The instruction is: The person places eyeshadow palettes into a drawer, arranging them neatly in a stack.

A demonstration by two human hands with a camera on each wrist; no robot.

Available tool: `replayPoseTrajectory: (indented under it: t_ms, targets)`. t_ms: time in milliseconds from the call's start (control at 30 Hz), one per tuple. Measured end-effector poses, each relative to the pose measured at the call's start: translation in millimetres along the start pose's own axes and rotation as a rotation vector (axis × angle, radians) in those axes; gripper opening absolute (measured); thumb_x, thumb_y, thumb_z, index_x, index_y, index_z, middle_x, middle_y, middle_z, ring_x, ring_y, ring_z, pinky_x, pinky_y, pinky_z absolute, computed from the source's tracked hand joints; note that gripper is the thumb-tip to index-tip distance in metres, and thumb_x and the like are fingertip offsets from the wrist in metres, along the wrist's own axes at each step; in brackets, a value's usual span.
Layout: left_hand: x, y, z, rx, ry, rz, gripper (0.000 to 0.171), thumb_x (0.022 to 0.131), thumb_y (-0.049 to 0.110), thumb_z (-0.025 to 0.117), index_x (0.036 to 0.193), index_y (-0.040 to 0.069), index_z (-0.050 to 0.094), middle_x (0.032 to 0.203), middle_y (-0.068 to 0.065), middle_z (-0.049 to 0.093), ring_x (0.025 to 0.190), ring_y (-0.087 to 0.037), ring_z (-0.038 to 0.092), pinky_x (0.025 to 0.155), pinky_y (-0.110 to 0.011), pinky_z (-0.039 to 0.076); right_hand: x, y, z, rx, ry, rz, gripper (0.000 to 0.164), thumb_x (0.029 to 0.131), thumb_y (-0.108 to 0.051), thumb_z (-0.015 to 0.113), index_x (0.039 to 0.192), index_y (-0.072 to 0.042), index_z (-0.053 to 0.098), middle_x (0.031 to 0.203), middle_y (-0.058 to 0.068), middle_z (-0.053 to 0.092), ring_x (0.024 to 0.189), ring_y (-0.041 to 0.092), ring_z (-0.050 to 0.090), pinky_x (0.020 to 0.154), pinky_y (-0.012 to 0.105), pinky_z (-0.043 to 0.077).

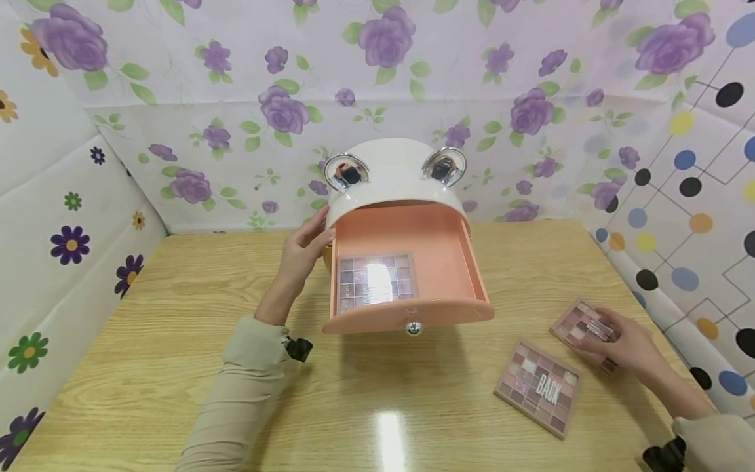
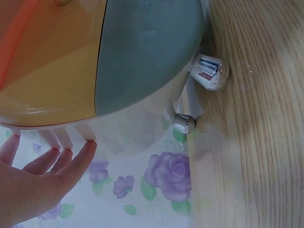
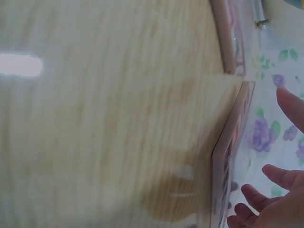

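Note:
A white storage box (image 1: 392, 157) with round chrome eyes stands at the back of the table, its pink top drawer (image 1: 439, 252) pulled out. Inside the drawer's left side lies an eyeshadow palette (image 1: 348, 278) under glare. My left hand (image 1: 301, 252) rests its fingertips on the box's left side; the left wrist view shows the fingers (image 2: 78, 164) extended against the white wall. On the right, my right hand (image 1: 625, 347) hovers over a second palette (image 1: 572, 321), thumb and fingers apart in the right wrist view. Beside that one lies a third palette (image 1: 539, 387), marked "BACK".
Below, the box has a yellow drawer front (image 2: 57, 76) and a blue-green one (image 2: 147, 52), on chrome feet (image 2: 211, 73). The drawer's chrome knob (image 1: 414, 327) juts forward. Flowered cloth (image 1: 283, 108) walls the back of the wooden table (image 1: 165, 314).

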State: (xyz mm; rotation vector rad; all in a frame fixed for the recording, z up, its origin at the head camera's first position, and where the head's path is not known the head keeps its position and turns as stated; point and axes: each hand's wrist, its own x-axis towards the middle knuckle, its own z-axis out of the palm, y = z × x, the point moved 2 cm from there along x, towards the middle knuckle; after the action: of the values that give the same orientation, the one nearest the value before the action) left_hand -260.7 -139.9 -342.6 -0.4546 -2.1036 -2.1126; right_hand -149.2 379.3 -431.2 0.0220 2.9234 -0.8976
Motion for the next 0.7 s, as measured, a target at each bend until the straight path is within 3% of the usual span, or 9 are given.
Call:
replayPoseTrajectory:
  t_ms: [400, 700]
  targets:
    - [0.0, -1.8, -1.0, 0.007, 0.001, -0.007, 0.051, 0.090, 0.013, 0.055, 0.138, 0.012, 0.041, 0.138, -0.006, 0.043, 0.119, -0.020, 0.045, 0.084, -0.025, 0.048, -7, 24, -3, -0.160, -0.013, 0.025, 0.109, 0.066, -0.041, 0.077, 0.135, 0.016, 0.014, 0.118, 0.052, 0.023, 0.106, 0.063, 0.023, 0.084, 0.069, 0.019]
    - [-0.5, -0.6, -0.2, 0.003, -0.007, 0.000, 0.051, 0.089, 0.013, 0.055, 0.138, 0.012, 0.040, 0.139, -0.005, 0.042, 0.119, -0.020, 0.045, 0.086, -0.027, 0.047, -8, 26, -1, -0.161, -0.027, 0.040, 0.113, 0.065, -0.041, 0.078, 0.135, 0.015, 0.010, 0.117, 0.054, 0.017, 0.103, 0.068, 0.018, 0.078, 0.071, 0.018]
